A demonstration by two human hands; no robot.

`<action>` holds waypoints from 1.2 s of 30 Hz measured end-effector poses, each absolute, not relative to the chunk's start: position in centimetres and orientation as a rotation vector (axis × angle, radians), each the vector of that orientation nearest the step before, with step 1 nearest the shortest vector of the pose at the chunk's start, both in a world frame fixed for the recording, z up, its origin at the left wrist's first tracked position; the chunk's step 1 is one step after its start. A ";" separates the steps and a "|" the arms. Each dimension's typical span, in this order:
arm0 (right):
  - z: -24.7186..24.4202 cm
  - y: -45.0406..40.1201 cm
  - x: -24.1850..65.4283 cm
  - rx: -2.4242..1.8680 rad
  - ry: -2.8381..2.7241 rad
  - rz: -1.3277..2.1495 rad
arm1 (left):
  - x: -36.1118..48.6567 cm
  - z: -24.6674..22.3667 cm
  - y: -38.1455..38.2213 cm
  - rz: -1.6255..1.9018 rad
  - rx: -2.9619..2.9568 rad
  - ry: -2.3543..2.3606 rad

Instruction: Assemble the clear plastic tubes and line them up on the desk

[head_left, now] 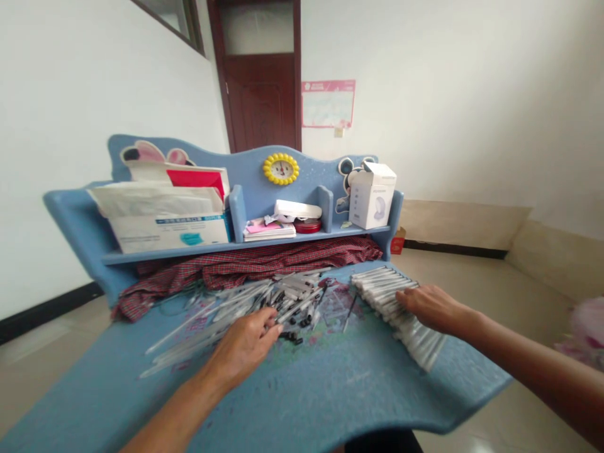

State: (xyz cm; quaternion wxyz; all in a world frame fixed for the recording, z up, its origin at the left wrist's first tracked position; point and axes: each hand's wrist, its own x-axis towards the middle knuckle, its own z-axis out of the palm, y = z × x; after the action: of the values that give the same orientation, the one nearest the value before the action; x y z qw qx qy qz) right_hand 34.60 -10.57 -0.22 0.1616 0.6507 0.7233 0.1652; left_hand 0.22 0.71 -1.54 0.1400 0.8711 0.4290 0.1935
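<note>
On blue desk, right hand is touching pen row. Left hand is curling by messy pen bits. Can't tell if fingers are gripping. Soft touching is likely helping row stay neat.

The blue painted wooden tabletop has a wide bare strip at six o'clock, where a hand could slide flat. At twelve o'clock, a messy heap of clear and black plastic pen parts fills the middle. A row of white pen tubes blocks two o'clock. Behind the heap, a crumpled red checked cloth and a blue wooden shelf stand in the way.
</note>
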 end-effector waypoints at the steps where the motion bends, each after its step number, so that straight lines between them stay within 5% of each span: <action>1: -0.3 -10.7 34.8 1.855 2.072 0.475 | 0.2 -1.6 0.7 0.558 2.524 1.246; 24: 1.6 -6.7 22.7 1.637 2.514 0.348 | 0.0 -1.4 0.2 0.618 2.582 1.207; 36: -0.2 0.8 20.1 2.018 2.292 0.298 | -1.9 -1.0 1.7 0.496 2.608 1.526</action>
State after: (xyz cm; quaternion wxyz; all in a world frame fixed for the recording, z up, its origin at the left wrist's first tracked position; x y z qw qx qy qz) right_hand 20.06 0.83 -0.18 0.0367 0.6572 0.7465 0.0970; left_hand -1.90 1.72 -0.96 0.0395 0.8511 0.4979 0.1620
